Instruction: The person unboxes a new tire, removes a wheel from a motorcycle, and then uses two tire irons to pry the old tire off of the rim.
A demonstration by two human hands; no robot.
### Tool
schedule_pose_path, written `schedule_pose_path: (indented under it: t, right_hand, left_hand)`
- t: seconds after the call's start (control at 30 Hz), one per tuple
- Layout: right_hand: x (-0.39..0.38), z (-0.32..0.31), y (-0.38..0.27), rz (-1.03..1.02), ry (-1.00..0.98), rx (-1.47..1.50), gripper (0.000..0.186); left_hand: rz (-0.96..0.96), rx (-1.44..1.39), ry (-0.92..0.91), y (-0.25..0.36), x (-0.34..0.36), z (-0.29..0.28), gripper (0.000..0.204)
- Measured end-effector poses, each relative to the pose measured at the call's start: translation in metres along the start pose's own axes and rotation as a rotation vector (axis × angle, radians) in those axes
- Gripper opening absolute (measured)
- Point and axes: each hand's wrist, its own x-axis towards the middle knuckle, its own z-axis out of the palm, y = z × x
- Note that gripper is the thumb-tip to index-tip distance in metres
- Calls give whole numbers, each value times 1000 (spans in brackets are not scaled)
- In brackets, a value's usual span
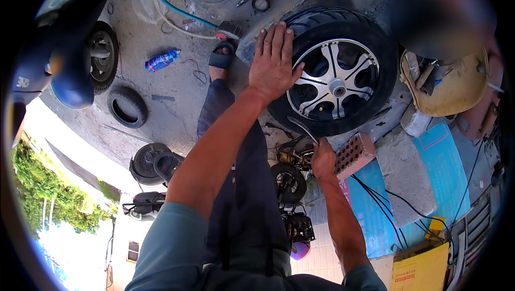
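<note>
A wheel with a black tyre (383, 49) and a silver spoked rim (335, 49) lies on its side before me. My left hand (272, 65) rests on the tyre's left edge, palm down with its fingers stretched out. Closed round a curved metal tyre lever (301, 126) is my right hand (323, 159), at the tyre's near side. The lever's curved end reaches to the tyre's near-left edge; whether it sits under the bead I cannot tell.
A red perforated brick (355, 155) and a concrete slab (405, 175) lie right of my right hand. A tan tub (450, 84) holds tools. A blue bottle (162, 60), a small loose tyre (127, 107) and a teal hose (179, 9) lie on the left.
</note>
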Motion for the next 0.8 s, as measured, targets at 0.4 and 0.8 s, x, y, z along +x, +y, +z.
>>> schedule_pose_path:
  t: [0.4, 0.8]
  right_hand:
    - [141, -226, -15, -460, -427, -647, 17]
    - [178, -211, -117, -598, -771, -837, 17]
  left_hand:
    - [7, 32, 20, -5, -2, 3, 90]
    - [-5, 62, 14, -8, -5, 2, 88]
